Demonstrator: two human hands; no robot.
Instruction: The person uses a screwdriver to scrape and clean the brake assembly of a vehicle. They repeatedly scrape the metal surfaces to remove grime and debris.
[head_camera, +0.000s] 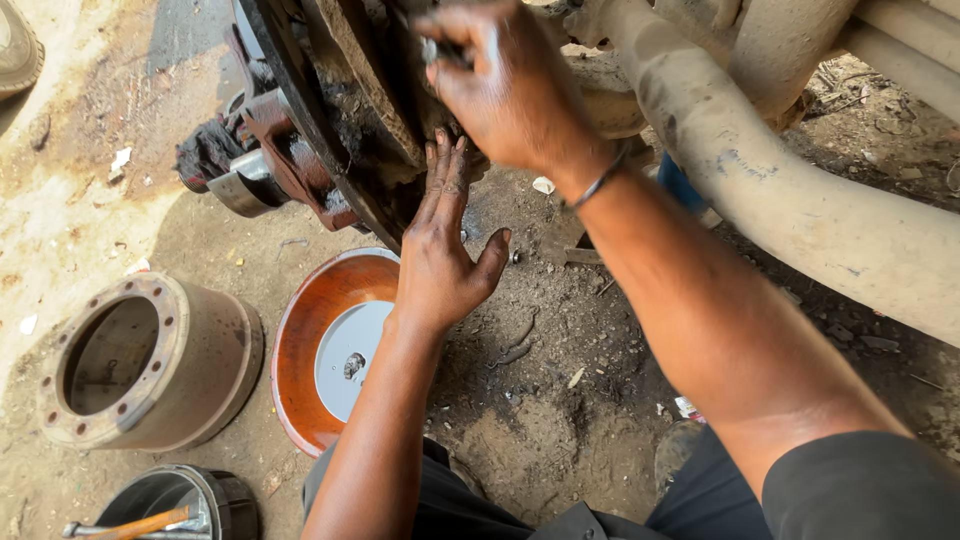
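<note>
Brake drum (150, 365) lay at 8 o'clock, bore facing 10 o'clock. Left hand (440, 255), fingers pressed together and pointing to 12, touched the brake assembly (340, 120). Right hand (505, 90) pinched a small metal part (432, 50) at 12 o'clock.

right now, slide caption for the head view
Two greasy hands, left hand and right hand, work on a brake assembly.

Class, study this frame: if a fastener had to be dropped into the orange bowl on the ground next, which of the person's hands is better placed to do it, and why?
Probably the left hand: its open fingers rest low on the greasy brake assembly, just above the orange bowl. The right hand is higher up, closed around a small dark part.
</note>
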